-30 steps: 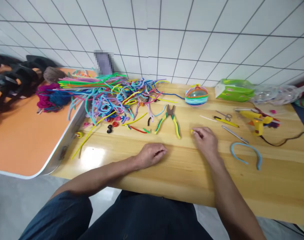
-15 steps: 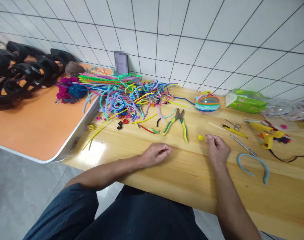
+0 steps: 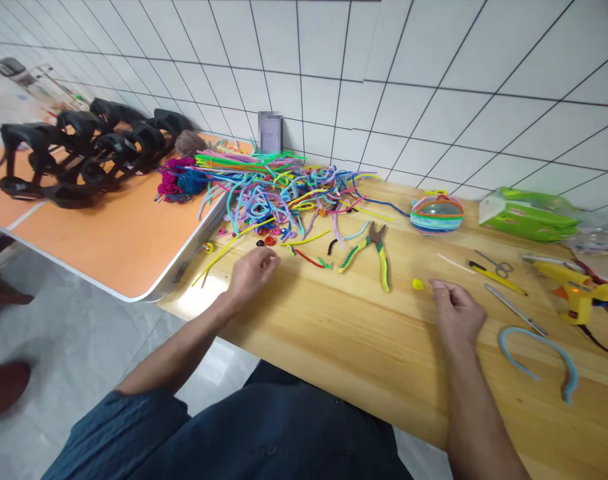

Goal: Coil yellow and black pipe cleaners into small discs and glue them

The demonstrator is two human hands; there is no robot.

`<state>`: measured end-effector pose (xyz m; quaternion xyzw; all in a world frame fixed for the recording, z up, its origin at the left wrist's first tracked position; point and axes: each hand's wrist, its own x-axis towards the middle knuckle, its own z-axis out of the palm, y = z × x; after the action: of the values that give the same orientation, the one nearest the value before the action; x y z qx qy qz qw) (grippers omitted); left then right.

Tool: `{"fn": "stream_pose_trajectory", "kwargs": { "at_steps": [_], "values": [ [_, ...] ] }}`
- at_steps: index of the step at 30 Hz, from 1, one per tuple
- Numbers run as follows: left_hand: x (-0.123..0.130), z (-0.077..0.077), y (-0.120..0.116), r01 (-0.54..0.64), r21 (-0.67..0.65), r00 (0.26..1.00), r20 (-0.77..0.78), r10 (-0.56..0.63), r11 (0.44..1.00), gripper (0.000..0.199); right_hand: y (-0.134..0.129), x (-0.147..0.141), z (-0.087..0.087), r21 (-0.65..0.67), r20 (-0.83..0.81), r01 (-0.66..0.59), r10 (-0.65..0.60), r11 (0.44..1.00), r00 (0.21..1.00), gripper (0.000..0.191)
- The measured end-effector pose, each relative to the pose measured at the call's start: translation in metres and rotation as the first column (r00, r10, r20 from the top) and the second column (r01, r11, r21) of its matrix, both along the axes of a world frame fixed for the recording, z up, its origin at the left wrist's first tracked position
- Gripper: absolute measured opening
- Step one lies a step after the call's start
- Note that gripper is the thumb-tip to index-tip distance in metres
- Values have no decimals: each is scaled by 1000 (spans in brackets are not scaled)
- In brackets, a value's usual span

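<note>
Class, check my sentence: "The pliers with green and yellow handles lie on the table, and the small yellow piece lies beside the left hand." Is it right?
Not quite: in the head view, the small yellow piece lies beside the right hand, not the left hand. The pliers do lie on the table.

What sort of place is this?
Probably a craft workspace, judging by the heap of colourful pipe cleaners, the pliers and the yellow glue gun.
</note>
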<state>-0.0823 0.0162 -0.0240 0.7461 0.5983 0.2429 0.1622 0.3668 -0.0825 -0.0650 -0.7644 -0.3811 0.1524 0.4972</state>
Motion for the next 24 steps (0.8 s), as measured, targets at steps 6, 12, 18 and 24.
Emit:
{"fn": "stream_pose_trajectory", "kwargs": {
  "at_steps": [6, 12, 18, 24],
  "values": [
    [-43, -9, 20, -250, -106, 958, -172, 230, 963, 38, 1, -1, -5, -32, 12, -52, 52, 998, 999, 38],
    [-39, -10, 30, -171, -116, 980, -127, 156, 978, 19, 1, -1, -2, -2, 60, -18, 18, 1000, 998, 39],
    [-49, 3, 23, -187, -155, 981, -73, 177, 970, 12, -1, -2, 5, 32, 140, 32, -36, 999, 990, 44],
    [-40, 10, 7, -68, -320, 929, 326, 177, 945, 18, -4, -12, 19, 11, 192, -36, 33, 999, 981, 41]
  ]
}}
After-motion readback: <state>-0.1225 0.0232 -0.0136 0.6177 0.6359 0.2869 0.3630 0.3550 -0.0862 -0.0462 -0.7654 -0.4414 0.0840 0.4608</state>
